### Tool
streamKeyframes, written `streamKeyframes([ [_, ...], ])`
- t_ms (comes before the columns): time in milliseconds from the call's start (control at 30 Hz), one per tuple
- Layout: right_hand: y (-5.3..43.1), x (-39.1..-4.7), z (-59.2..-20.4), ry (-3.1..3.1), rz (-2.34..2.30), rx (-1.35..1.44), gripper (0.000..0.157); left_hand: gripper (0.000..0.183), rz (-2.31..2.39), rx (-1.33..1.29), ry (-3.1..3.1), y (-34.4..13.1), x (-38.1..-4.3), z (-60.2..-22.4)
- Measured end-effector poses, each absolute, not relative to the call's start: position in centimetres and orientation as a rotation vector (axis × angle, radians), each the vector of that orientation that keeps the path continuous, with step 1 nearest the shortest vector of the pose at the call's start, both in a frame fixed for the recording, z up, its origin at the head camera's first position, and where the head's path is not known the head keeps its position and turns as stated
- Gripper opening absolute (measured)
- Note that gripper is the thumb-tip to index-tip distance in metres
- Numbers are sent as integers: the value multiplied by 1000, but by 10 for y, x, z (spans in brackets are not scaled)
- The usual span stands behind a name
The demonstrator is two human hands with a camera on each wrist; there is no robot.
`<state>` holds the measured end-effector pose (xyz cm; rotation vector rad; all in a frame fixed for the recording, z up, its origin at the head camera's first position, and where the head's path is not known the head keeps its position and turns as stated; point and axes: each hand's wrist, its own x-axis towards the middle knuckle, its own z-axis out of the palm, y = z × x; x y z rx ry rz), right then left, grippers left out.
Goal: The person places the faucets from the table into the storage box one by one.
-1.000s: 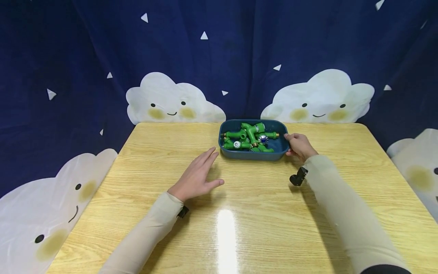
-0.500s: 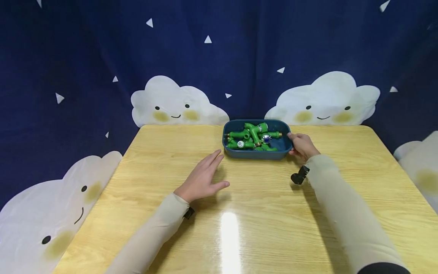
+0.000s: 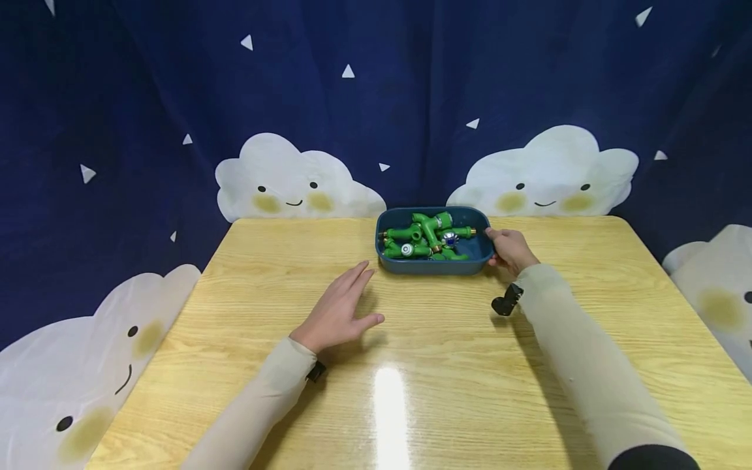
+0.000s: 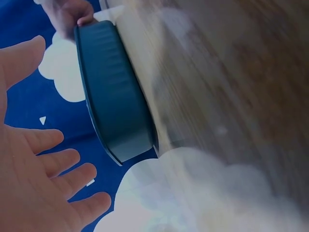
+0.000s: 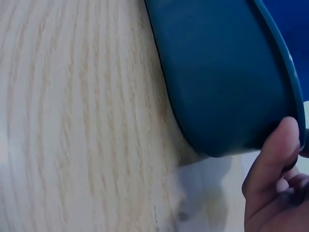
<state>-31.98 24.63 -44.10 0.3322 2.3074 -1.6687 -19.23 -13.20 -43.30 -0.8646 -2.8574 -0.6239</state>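
Note:
A dark blue oblong tub stands near the table's far edge. Several green taps with brass-coloured threaded ends lie jumbled inside it; one carries a blue knob, another a white one. My right hand grips the tub's right end at the rim; the right wrist view shows the thumb against the outer wall. My left hand hovers over the table, in front and to the left of the tub, apart from it. Its fingers are spread, with nothing in them.
The wooden table spreads around both arms, with a bright light reflection near its front. Behind it hangs a dark blue curtain printed with clouds and white triangles. Each wrist wears a small black camera.
The head view shifts slightly sideways and back. Relative to the table, the tub and both hands show no clear movement.

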Motion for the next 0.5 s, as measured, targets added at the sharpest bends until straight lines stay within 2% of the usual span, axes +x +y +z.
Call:
streamKeyframes([
  [233, 253, -310, -433, 2353, -1626, 264, 54, 86, -578, -854, -2841, -132, -195, -426],
  [400, 268, -279, -405, 2827, -1092, -41, 58, 82, -458, -762, -2790, -131, -195, -411],
  [500, 277, -255, -384, 3059, -825, -212, 53, 77, -349, -699, -2740, -130, -194, -401],
])
